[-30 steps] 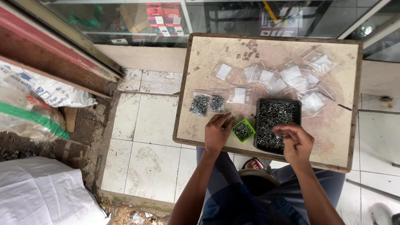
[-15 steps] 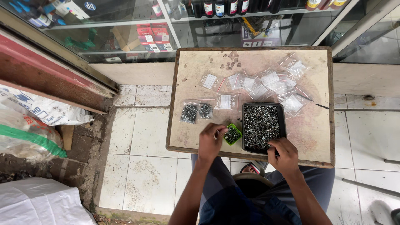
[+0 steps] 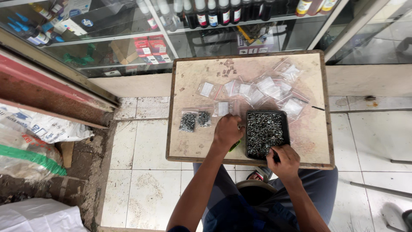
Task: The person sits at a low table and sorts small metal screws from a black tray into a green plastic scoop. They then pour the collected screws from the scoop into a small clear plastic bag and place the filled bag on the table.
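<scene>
A small wooden table (image 3: 189,148) stands in front of me. On it sits a black tray (image 3: 265,134) full of small dark screws. My right hand (image 3: 284,161) rests at the tray's near edge with its fingers curled into the screws. My left hand (image 3: 228,131) lies just left of the tray, covering a small green container (image 3: 234,146) of which only a sliver shows. Two clear bags filled with screws (image 3: 194,120) lie to the left of that hand. Several empty clear bags (image 3: 262,90) are spread over the far half of the table.
A glass display cabinet (image 3: 171,34) with bottles and boxes stands behind the table. White sacks (image 3: 38,133) and a dirt patch are at the left. Tiled floor (image 3: 141,150) surrounds the table. My knees and a stool (image 3: 253,191) are under its near edge.
The view has shifted so the table sits lower and more central. My left hand has moved over the green container, hiding most of it. My right hand has come to the tray's near edge.
</scene>
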